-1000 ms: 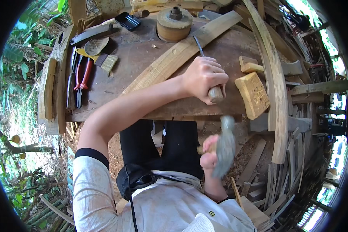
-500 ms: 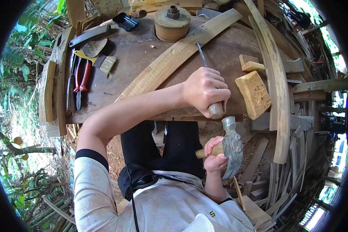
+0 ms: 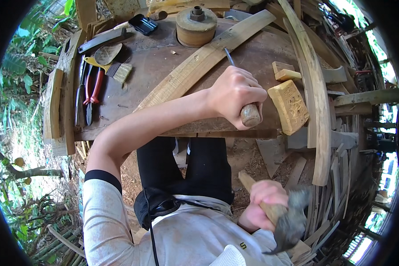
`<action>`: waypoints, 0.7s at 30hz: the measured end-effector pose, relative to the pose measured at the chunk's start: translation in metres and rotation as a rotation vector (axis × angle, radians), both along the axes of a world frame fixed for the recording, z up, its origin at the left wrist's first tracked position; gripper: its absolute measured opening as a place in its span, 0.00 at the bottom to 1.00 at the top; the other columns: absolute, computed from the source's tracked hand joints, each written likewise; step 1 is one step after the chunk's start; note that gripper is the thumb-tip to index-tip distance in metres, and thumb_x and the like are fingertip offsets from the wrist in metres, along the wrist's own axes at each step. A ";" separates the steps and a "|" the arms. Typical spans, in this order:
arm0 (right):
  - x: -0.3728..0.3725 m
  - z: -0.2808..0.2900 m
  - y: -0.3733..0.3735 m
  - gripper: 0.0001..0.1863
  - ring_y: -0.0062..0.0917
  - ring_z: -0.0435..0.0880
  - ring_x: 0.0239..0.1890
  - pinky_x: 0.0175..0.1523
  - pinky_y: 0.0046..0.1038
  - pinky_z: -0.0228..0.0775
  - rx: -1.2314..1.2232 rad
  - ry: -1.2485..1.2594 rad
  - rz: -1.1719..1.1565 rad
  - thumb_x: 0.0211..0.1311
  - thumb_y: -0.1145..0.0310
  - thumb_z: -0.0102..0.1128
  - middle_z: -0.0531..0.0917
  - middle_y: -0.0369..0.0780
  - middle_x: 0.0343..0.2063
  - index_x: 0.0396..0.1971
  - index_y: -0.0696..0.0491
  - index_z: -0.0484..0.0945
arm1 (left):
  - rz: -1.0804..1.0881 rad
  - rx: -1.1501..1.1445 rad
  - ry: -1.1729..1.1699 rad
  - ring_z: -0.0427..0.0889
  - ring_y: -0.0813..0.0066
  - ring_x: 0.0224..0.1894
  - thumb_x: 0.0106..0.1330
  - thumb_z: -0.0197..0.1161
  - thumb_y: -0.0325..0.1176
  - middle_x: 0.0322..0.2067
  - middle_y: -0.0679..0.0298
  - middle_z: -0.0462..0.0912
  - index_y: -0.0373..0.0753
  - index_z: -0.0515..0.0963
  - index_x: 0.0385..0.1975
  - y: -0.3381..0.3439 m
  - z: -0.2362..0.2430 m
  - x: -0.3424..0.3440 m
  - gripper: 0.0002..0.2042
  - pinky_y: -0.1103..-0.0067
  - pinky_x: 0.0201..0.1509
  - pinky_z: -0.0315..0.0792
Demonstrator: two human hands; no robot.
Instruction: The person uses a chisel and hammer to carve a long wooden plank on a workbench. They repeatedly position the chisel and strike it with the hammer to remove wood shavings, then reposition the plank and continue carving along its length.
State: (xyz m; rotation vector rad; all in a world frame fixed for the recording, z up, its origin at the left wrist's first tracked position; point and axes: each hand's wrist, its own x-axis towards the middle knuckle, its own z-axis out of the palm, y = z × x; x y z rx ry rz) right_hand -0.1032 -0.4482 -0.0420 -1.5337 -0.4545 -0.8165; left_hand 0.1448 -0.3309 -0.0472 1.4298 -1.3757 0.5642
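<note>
My left hand [image 3: 238, 94] is wrapped round the wooden handle of a chisel [image 3: 251, 116], butt end toward me. The thin metal shank slants away, its tip at the near edge of a long wooden board [image 3: 181, 80] that lies diagonally on the workbench [image 3: 159, 48]. Low on the right, my right hand [image 3: 267, 200] grips a claw hammer [image 3: 247, 180] by its wooden handle, close to the head. Motion smears the hammer head. A gap separates hammer and chisel.
Pliers [image 3: 93, 95], a paintbrush [image 3: 119, 72] and a dark plane-like bar [image 3: 103, 41] lie at the bench's left. A round wooden block with a bolt [image 3: 196, 27] stands at the back. A chunky wood block [image 3: 289, 107] and long curved timbers [image 3: 317, 88] line the right.
My right hand has swung the hammer down and to the right, away from the chisel. The left hand keeps its grip, with the chisel tilted slightly differently.
</note>
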 end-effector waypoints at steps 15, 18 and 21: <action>0.013 -0.022 0.003 0.10 0.23 0.75 0.17 0.23 0.24 0.66 0.068 0.293 -0.119 0.65 0.66 0.62 0.78 0.35 0.20 0.30 0.57 0.79 | 0.010 -0.040 0.020 0.76 0.55 0.17 0.38 0.66 0.40 0.13 0.61 0.72 0.42 0.68 0.14 -0.004 -0.001 0.002 0.13 0.66 0.23 0.71; 0.008 -0.039 -0.007 0.22 0.21 0.70 0.16 0.20 0.24 0.59 0.010 0.490 -0.107 0.70 0.48 0.51 0.73 0.36 0.17 0.31 0.55 0.74 | 0.000 -0.038 0.010 0.77 0.55 0.17 0.38 0.66 0.40 0.13 0.61 0.72 0.42 0.67 0.14 -0.004 -0.002 0.001 0.14 0.66 0.23 0.71; 0.013 -0.044 -0.006 0.10 0.26 0.77 0.17 0.20 0.28 0.64 -0.176 0.281 -0.245 0.66 0.68 0.56 0.77 0.38 0.18 0.26 0.56 0.77 | 0.020 -0.034 -0.008 0.76 0.55 0.18 0.39 0.66 0.42 0.13 0.61 0.72 0.42 0.67 0.14 -0.008 -0.006 0.003 0.15 0.66 0.23 0.71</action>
